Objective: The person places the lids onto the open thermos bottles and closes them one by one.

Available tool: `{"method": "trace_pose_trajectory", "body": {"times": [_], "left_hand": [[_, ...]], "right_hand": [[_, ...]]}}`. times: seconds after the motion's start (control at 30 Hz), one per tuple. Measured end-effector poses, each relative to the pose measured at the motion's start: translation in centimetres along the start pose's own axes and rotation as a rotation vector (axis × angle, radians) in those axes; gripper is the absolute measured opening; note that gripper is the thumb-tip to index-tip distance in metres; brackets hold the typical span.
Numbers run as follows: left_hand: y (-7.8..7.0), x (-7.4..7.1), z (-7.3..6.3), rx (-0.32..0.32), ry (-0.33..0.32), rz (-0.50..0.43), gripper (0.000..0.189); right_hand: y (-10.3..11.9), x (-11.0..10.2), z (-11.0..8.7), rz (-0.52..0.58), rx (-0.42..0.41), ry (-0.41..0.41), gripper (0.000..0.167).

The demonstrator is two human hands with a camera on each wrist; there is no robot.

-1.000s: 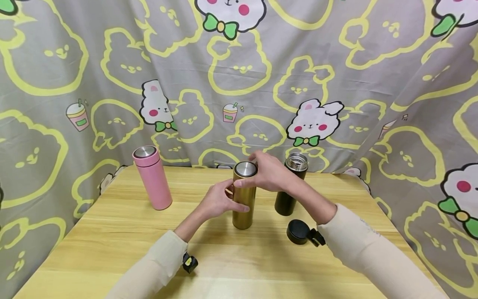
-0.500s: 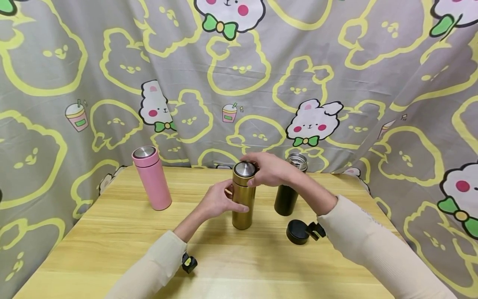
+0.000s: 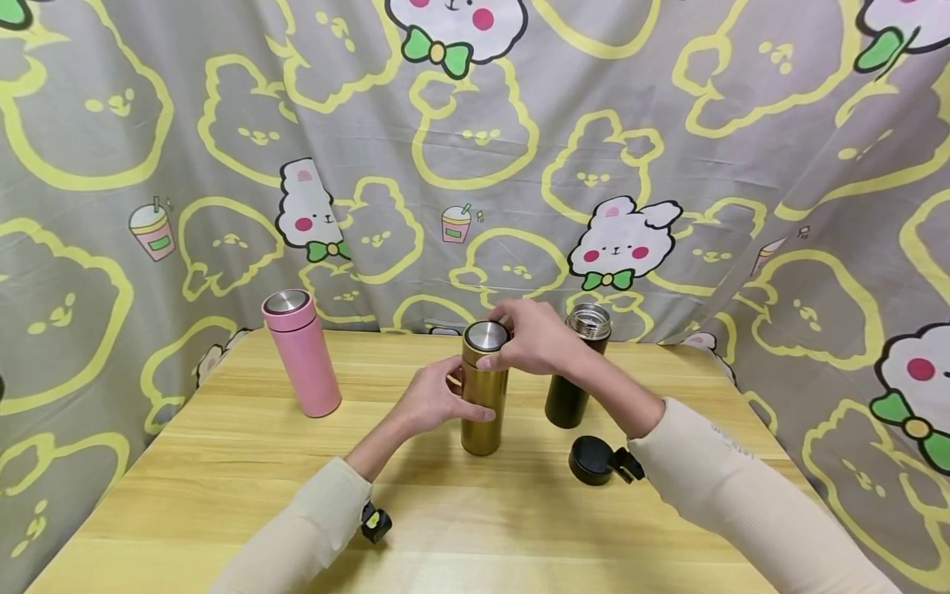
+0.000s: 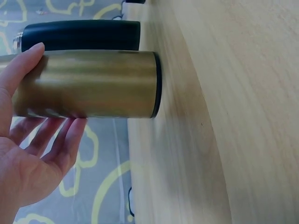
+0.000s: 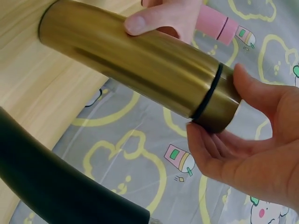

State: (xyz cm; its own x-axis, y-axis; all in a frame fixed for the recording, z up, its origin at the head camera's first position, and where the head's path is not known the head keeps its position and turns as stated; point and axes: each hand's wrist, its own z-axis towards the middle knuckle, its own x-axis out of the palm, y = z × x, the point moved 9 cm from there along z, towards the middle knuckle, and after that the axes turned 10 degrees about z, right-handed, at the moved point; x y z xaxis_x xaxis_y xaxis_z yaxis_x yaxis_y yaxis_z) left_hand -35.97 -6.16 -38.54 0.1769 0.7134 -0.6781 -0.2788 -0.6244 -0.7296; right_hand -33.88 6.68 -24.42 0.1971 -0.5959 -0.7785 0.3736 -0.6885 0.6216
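Observation:
A gold thermos [image 3: 482, 417] stands upright on the table at the middle of the head view. My left hand [image 3: 434, 398] grips its body from the left, the thumb across the front and the fingers behind. Around its gold lid [image 5: 224, 103], my right hand [image 3: 533, 337] pinches with thumb and fingertips. A dark line separates lid from body in the right wrist view. Behind my right forearm is a black thermos [image 3: 568, 400] without a lid, its steel threaded neck bare. Nearer me lies a round black lid [image 3: 590, 460], beside the right wrist's camera mount.
At the left of the table stands a pink thermos [image 3: 308, 363] with its lid on. The wooden table [image 3: 223, 487] backs onto a grey curtain [image 3: 490, 148] with cartoon prints.
My right hand has turned on the gold lid one way and then back, its thumb shifting right and then left across the front. My left hand and the thermoses have stayed in place.

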Motion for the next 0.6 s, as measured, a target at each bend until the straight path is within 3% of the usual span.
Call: {"method": "trace_pose_trajectory", "body": {"times": [0.33,0.5,0.6], "left_hand": [[0.10,0.07,0.01,-0.001,0.000,-0.001,0.074],[0.03,0.05,0.02,0.002,0.008,-0.007,0.074],[-0.09,-0.02,-0.09,0.002,0.009,-0.008,0.074]], "right_hand": [[-0.74,0.07,-0.59,0.016,0.033,-0.109,0.065],[-0.74,0.00,-0.55,0.016,0.026,-0.110,0.066],[-0.58,0.13,-0.46,0.005,0.026,-0.070,0.070]]}}
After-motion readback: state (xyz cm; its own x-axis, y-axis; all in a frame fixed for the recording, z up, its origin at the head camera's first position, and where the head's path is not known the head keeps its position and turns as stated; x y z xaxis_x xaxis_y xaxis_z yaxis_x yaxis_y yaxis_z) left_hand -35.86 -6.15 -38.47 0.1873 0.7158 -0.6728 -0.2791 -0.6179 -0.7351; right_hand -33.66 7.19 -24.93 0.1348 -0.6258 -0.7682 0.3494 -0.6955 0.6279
